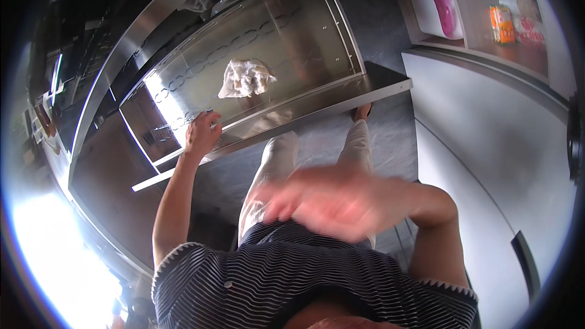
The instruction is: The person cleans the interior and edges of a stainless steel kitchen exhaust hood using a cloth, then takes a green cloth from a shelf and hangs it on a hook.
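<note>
A pulled-out metal drawer (283, 41) lies before me, its floor shiny and marked with wavy rows of slots. Near the middle of that floor rests a crumpled whitish cloth (247, 78). My left hand (202, 135) reaches over the drawer's front panel (315, 100) at its left part, fingers bent at the inner side. Whether it grips the panel or something small cannot be told. Close to the camera, my right hand (329, 203) is raised in front of my waist, away from the drawer. Motion blur hides its fingers and anything in them.
White cabinet fronts (461, 114) stand on the right. Above them, an open compartment holds a white-and-pink container (438, 11) and an orange packet (502, 24). Grey flooring (393, 132) shows below the drawer, with my legs close to its front. A curved metal edge (137, 32) runs along the left.
</note>
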Available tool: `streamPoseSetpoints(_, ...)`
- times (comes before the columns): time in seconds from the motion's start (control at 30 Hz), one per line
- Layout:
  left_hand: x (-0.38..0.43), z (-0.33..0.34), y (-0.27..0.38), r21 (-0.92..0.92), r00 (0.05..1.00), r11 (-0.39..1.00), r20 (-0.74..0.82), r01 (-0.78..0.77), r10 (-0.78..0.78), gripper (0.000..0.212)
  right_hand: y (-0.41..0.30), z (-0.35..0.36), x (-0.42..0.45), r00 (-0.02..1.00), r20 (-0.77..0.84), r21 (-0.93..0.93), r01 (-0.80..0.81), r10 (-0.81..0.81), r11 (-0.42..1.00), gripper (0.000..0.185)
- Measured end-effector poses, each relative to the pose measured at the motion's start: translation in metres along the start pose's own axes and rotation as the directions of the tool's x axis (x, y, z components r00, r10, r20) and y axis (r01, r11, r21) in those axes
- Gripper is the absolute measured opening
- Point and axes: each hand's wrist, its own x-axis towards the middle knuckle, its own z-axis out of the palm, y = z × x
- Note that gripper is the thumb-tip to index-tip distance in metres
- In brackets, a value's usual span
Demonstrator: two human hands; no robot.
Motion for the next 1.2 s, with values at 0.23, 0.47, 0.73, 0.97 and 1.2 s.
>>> streamPoseSetpoints(0.23, 0.065, 0.023, -0.030, 0.109, 0.994, 0.989, 0.070, -0.095, 0.088, 0.037, 0.005, 0.084, 0.032, 0.897, 0.357, -0.242, 0.356, -0.258, 0.902, 0.035)
streamPoseSetpoints(0.47, 0.117, 0.065, 0.034, 0.144, 0.998, 0.988, 0.022, -0.059, 0.056, 0.065, 0.017, 0.059, -0.007, 0.964, 0.122, -0.201, 0.256, -0.235, 0.946, 0.040)
streamPoseSetpoints(0.73, 0.142, 0.061, 0.022, 0.250, 0.994, 0.968, -0.108, -0.006, 0.034, 0.042, 0.124, 0.041, -0.171, 0.685, -0.451, 0.064, -0.614, 0.572, 0.786, 0.049)
streamPoseSetpoints(0.97, 0.137, 0.055, 0.061, 0.102, 0.976, 0.977, -0.094, -0.188, 0.197, 0.040, 0.235, 0.213, -0.352, 0.113, 0.228, -0.281, -0.943, 0.967, 0.176, 0.041)
streamPoseSetpoints(1.2, 0.195, 0.093, 0.191, 0.142, 0.833, 0.840, -0.124, -0.523, 0.540, 0.042, 0.246, 0.094, -0.299, 0.562, -0.426, 0.675, -0.325, 0.709, 0.663, 0.044)
